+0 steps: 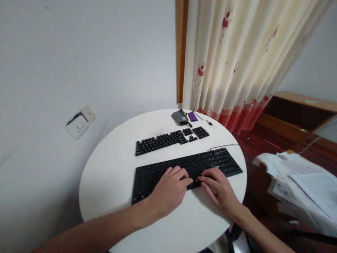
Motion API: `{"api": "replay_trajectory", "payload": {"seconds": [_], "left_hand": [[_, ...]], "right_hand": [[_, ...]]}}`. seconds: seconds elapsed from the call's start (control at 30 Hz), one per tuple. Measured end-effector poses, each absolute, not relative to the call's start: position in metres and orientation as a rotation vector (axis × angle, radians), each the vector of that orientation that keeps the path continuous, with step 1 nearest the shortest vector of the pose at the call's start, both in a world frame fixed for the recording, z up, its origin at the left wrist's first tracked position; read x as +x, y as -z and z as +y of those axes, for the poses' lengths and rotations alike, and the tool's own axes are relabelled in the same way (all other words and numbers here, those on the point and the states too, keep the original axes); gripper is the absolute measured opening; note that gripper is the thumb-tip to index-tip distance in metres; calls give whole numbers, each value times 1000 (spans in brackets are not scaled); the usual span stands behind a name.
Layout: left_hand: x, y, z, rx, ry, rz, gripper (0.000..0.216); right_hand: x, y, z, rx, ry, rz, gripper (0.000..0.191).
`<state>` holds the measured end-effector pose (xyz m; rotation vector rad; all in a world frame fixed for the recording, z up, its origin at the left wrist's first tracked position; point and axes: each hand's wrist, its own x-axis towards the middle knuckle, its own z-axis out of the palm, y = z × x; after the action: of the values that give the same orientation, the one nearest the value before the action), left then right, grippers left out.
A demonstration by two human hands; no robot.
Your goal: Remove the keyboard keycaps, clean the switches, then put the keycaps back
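Observation:
A black keyboard base (163, 168) without keycaps lies near the front of the round white table (110, 175). My left hand (170, 189) rests on its middle, fingers slightly curled and lying on the base, holding nothing. My right hand (219, 188) lies beside it with fingers stretched flat onto the base's right part. Behind the base, rows of black keycaps (160, 141) are laid out in keyboard order, with smaller keycap groups (196, 133) to their right.
A grey pouch (180, 117), a purple item (192, 116) and small bits sit at the table's far edge. A cable (223, 146) leaves the base. Curtain (237, 63) behind, wall socket (79, 124) at left, papers (302, 182) at right.

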<state>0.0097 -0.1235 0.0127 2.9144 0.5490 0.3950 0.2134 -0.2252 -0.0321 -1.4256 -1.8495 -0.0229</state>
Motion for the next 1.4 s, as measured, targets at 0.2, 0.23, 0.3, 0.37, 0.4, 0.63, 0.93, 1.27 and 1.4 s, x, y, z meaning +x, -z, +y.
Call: {"api": "replay_trajectory", "payload": {"seconds": [0.2,0.23,0.3,0.37,0.4,0.63,0.93,1.27,1.4], "left_hand": [[13,-9,-124,2906,-284,527,25],[14,-9,-123,2883,-288,527,25],[14,-11,-120,2830,-314,518,25],[16,-13,-112,2781,-355,509,26],[18,-15,-105,2764,-379,519,27],[45,-21,-21,2874,-539,912,27],[77,-5,16,3017,-456,1036,25],[78,-6,9,3008,-420,965,19],[73,-6,1,2994,-387,931,20]], "right_hand": [[210,28,-224,-1461,-39,-1928,17],[210,28,-224,-1464,-55,-1923,17],[209,29,-225,-1462,-93,-1909,17],[210,28,-223,-1453,-123,-1877,18],[211,27,-220,-1450,-127,-1849,19],[233,4,-153,-1617,42,-1740,30],[240,-1,-61,-1979,173,-2108,29],[242,0,-52,-1934,199,-2206,21],[239,-1,-62,-1823,184,-2282,17]]}}
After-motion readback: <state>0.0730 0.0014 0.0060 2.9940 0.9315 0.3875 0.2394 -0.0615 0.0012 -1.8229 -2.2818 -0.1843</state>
